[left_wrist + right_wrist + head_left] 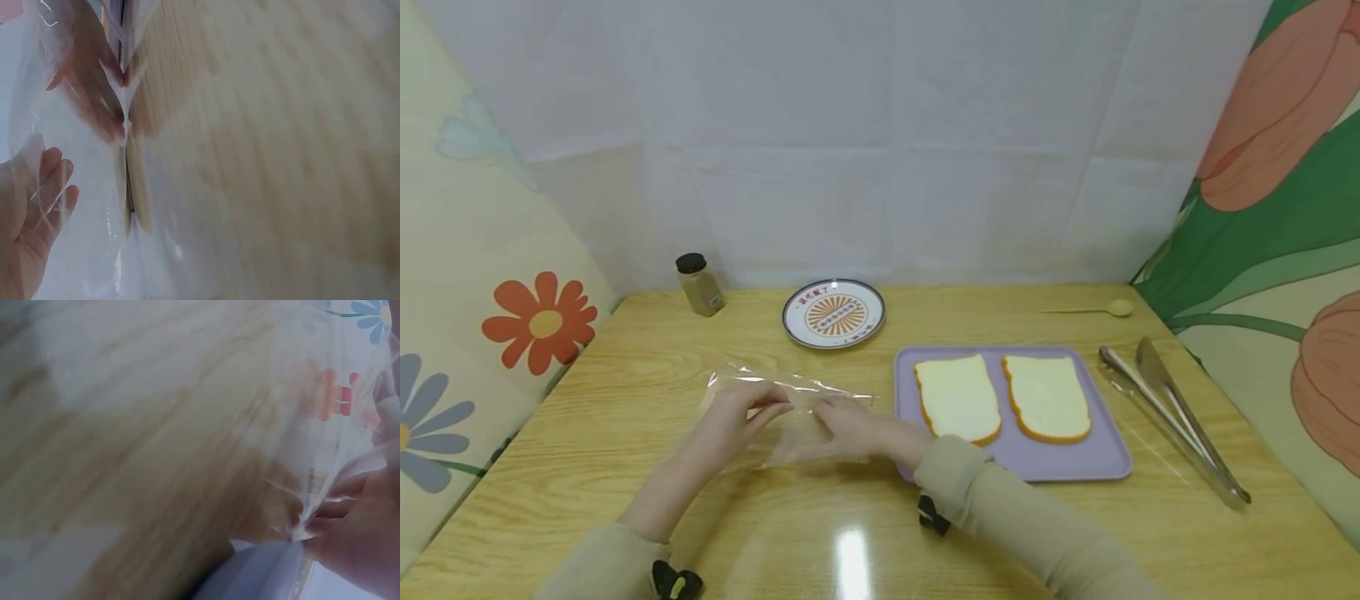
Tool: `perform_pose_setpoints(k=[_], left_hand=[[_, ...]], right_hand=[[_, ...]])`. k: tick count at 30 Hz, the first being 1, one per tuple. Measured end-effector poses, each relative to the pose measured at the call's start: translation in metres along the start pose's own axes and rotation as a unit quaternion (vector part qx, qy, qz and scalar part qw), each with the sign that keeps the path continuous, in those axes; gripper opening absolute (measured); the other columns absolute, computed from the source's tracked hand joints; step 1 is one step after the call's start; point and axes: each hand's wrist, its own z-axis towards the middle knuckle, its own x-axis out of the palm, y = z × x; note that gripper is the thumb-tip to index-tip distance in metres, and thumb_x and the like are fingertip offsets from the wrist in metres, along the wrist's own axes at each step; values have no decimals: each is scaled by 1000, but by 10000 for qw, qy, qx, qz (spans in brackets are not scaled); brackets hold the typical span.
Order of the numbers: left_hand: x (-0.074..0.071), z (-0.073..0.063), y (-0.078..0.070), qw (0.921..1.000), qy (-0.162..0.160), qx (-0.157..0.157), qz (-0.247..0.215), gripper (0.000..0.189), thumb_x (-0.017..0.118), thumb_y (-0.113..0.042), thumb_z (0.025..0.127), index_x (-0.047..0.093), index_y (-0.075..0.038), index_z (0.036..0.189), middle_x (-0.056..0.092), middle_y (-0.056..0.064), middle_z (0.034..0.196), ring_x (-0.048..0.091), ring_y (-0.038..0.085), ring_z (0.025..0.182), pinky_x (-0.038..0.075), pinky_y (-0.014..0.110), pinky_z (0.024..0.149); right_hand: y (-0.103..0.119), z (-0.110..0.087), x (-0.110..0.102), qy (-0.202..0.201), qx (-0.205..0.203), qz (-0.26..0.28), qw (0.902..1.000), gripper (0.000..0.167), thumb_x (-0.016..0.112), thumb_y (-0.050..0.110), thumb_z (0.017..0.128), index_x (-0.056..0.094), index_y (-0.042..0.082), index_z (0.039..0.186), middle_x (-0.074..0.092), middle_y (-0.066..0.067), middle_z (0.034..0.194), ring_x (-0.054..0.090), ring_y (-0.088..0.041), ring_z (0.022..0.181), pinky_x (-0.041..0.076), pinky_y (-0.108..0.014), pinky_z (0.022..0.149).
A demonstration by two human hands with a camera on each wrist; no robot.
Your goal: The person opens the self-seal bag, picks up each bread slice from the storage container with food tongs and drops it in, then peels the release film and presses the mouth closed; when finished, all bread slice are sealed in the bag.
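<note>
On the wooden table lies a thin clear plastic bag (805, 392), its film creased and shiny between both hands. My left hand (737, 417) pinches the bag near its middle, thumb and fingertips together; in the left wrist view that hand (28, 231) shows behind glossy film, fingers curled. From the right, my right hand (850, 427) reaches across the bag. The right wrist view has its fingers (331, 515) gathering a fold of film between them. Exactly which layers of film each hand grips is hard to tell through the reflections.
A purple tray (1037, 467) with two bread slices (958, 400) stands beside the right forearm. Tongs (1176, 421) lie right of it, a spoon (1116, 308) behind. A printed plate (835, 314) and a black-capped jar (702, 287) stand near the back.
</note>
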Motion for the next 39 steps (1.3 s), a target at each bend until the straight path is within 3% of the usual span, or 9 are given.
perform_pose_setpoints(k=[7,13,17,23,27,33,36,37,39], left_hand=[[-1,1,3,9998,-4,222,1,15,72,5,75,66,-9,76,68,-4,72,63,6,72,58,27,66],[-2,1,0,9983,-167,546,145,17,75,4,71,67,-10,75,68,-5,71,62,5,68,53,20,62],[-3,2,-1,9969,-307,688,228,18,76,5,70,67,-10,75,67,-4,72,61,7,67,52,22,60],[-7,1,4,9973,-464,371,435,18,76,5,71,66,-10,74,68,-3,72,63,9,67,56,27,61],[-11,-1,7,9976,-389,232,523,18,75,5,72,65,-10,74,67,-3,72,64,10,67,56,28,61],[-13,-2,10,9985,-290,123,457,17,75,3,73,66,-11,75,67,-5,72,62,6,69,56,27,62],[-12,-2,11,9986,-241,202,434,17,75,3,73,66,-12,75,67,-5,73,62,5,70,56,25,62],[-12,-2,10,9986,-218,232,421,16,75,3,73,67,-10,76,68,-4,74,63,6,70,57,25,63],[-11,-1,9,9986,-159,283,415,13,75,3,73,70,-7,80,70,-1,78,65,10,72,57,27,65]], right_hand=[[4,0,7,567,564,-450,9958,95,53,71,79,25,13,149,22,-7,157,11,-22,146,14,-46,119],[3,-1,7,540,605,-592,9950,105,58,71,76,11,14,152,17,-8,158,16,-25,145,14,-44,120],[2,-1,7,334,495,-691,9958,103,61,68,76,19,9,149,23,-9,155,24,-26,143,20,-41,118],[-6,-4,1,133,177,-527,9984,94,68,56,77,32,1,144,34,-16,149,34,-27,138,27,-31,116],[-8,-6,0,187,40,-701,9974,94,67,57,79,32,-1,144,36,-17,148,36,-27,136,28,-31,116],[-9,-7,1,-298,46,-1380,9900,96,67,65,73,40,0,138,46,-15,135,45,-27,124,39,-34,108],[-9,-6,2,-341,75,-1402,9895,100,68,67,71,39,-1,139,44,-14,138,42,-26,127,37,-33,109],[-9,-6,3,-319,78,-1352,9903,94,68,67,71,46,-1,133,43,-14,139,41,-26,128,36,-33,110],[-9,-6,4,-248,112,-1071,9939,92,69,65,71,47,2,133,40,-12,140,39,-24,129,36,-30,110]])
